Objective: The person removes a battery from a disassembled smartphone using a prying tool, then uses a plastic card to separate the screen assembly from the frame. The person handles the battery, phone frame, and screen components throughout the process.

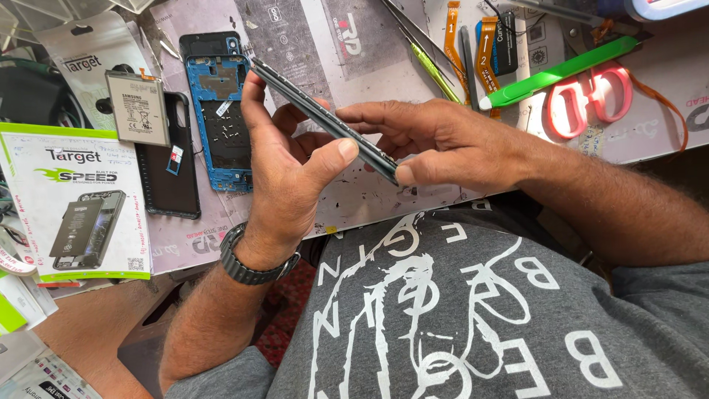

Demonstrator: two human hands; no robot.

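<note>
Both hands hold a thin phone panel [325,120] edge-on above the surface [310,44], in front of the chest. The panel is dark, slim and flat, seen from its side as a narrow strip; it is tilted, high end at upper left, low end at lower right. Small marks run along its edge, detail too fine to tell.

Left hand [284,174]: grip pinching the panel, thumb on the near side about mid-length, fingers behind it up to the top end. Metal-link watch [251,267] on the left wrist.

Right hand [436,144]: grip pinching the lower end of the panel, thumb tip under the bottom corner, index finger laid along the upper side.

On the surface behind the hands: blue phone frame [221,118], open side up, flat. Left of it a black back cover [168,170] with a grey battery [136,107] lying partly over its top. Far left a green-and-white battery box [70,203]. Upper right: green pry tool [557,72], red-handled scissors [587,100], orange flex cables [484,52], tweezers [428,63].
</note>
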